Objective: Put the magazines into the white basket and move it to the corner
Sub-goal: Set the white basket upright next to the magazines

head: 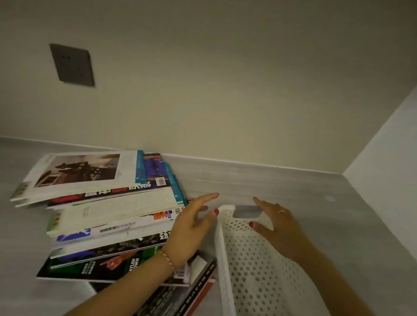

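Head view: grey wood-grain counter runs to a beige back wall; white side wall meets it at 2 o'clock, forming the corner. Dark socket plate on the back wall at 10 o'clock. Magazines in a sloppy fanned stack at 8 o'clock, none in the basket. White basket, perforated, at 5 o'clock just beside the stack. Left hand fingers spread, over the stack's right edge by the basket rim. Right hand fingers spread, over the basket's far end near its handle cut-out; contact unclear.
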